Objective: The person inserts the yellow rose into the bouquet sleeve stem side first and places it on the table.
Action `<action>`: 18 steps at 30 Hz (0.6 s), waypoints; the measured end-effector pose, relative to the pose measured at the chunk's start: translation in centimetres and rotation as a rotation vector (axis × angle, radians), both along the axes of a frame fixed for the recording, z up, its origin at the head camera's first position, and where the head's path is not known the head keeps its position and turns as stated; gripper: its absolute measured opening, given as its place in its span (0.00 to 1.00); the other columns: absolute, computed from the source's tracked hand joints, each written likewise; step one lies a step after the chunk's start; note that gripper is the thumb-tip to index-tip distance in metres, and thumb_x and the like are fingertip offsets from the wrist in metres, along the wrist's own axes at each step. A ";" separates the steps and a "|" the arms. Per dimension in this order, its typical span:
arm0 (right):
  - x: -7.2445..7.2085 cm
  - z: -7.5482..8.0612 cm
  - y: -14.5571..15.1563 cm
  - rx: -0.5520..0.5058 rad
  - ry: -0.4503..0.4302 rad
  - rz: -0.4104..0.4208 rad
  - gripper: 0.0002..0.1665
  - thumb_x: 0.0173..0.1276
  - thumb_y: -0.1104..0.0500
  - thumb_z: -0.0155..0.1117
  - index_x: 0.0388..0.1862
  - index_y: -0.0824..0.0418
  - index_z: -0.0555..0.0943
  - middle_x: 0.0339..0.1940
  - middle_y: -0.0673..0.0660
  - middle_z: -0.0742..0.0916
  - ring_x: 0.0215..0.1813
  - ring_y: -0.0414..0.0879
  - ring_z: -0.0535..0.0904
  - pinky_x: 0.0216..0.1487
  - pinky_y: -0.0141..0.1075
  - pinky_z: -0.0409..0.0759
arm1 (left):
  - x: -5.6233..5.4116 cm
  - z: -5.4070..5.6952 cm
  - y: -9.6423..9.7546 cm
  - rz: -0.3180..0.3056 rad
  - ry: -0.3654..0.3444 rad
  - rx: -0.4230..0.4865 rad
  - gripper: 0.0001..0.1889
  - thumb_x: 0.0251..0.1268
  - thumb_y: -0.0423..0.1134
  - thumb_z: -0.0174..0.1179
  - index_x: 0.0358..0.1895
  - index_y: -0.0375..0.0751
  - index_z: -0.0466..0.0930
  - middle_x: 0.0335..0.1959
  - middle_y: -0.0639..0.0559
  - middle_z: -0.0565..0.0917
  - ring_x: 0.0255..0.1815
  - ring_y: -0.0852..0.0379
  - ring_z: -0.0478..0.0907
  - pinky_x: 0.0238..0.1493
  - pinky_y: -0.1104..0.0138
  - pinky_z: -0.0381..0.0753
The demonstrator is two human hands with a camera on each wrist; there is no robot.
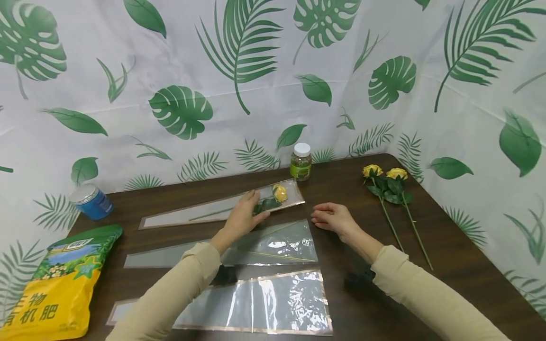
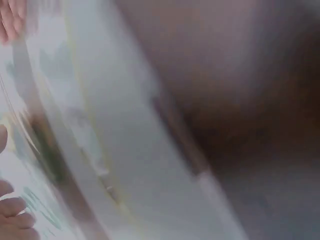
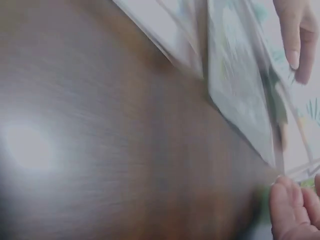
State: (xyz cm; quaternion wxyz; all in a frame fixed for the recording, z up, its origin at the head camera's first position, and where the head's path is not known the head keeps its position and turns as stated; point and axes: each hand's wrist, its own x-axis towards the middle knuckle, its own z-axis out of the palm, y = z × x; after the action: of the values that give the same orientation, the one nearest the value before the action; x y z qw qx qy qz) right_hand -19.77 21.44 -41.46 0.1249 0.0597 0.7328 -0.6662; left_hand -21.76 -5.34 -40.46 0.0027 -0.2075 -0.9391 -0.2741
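A yellow rose (image 1: 279, 193) lies inside the far clear tapered flower sleeve (image 1: 164, 219), its bloom at the wide right end. My left hand (image 1: 243, 215) is over that sleeve near the leaves, fingers extended; whether it presses down is hard to tell. Off the sleeve's right end, my right hand (image 1: 334, 219) hovers with loosely bent fingers and holds nothing. Nearer to me lie a middle sleeve (image 1: 273, 246) and a front sleeve (image 1: 281, 303), both flat and partly behind my left arm. Both wrist views are blurred; the right one shows my right fingers (image 3: 292, 207) near a sleeve corner.
Two loose yellow roses (image 1: 396, 174) lie on the right of the dark table (image 1: 460, 265). A lidded jar (image 1: 301, 163) stands at the back. At left are a blue can (image 1: 95, 203) and a yellow-green fertilizer bag (image 1: 64, 289). Leaf-print cloth (image 1: 264, 128) hangs behind.
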 end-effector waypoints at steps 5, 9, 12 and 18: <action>2.9 1.0 1.7 -0.038 -0.089 0.084 0.24 0.72 0.65 0.51 0.62 0.79 0.64 0.50 0.66 0.83 0.45 0.43 0.83 0.49 0.36 0.80 | 3.4 1.0 1.1 -0.172 -0.002 0.023 0.34 0.54 0.47 0.67 0.62 0.31 0.70 0.51 0.39 0.77 0.48 0.47 0.74 0.51 0.59 0.75; 4.5 1.4 2.0 -0.061 -0.144 0.133 0.26 0.72 0.65 0.51 0.63 0.80 0.63 0.51 0.67 0.83 0.47 0.45 0.83 0.51 0.38 0.79 | 5.2 0.6 1.7 -0.248 -0.041 -0.035 0.36 0.50 0.49 0.70 0.60 0.33 0.72 0.38 0.46 0.76 0.33 0.57 0.67 0.34 0.67 0.71; 5.2 1.7 1.8 -0.066 -0.181 0.160 0.26 0.72 0.65 0.51 0.63 0.80 0.62 0.53 0.68 0.82 0.47 0.45 0.83 0.52 0.39 0.79 | 5.7 0.0 1.9 -0.266 -0.075 -0.075 0.37 0.49 0.51 0.70 0.62 0.33 0.71 0.36 0.47 0.74 0.30 0.59 0.65 0.29 0.70 0.68; 5.5 2.0 1.1 -0.074 -0.239 0.182 0.28 0.71 0.64 0.53 0.64 0.80 0.62 0.57 0.71 0.79 0.47 0.46 0.83 0.52 0.41 0.79 | 5.7 -1.3 2.1 -0.251 -0.047 -0.082 0.40 0.48 0.51 0.71 0.63 0.33 0.69 0.31 0.52 0.68 0.28 0.60 0.60 0.26 0.71 0.63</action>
State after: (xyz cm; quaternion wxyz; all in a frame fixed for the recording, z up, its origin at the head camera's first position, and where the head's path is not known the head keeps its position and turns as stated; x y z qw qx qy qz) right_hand -14.30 22.52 -39.50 0.2730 0.0673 0.6899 -0.6671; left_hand -16.10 -3.24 -41.81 -0.0620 -0.3166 -0.9160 -0.2383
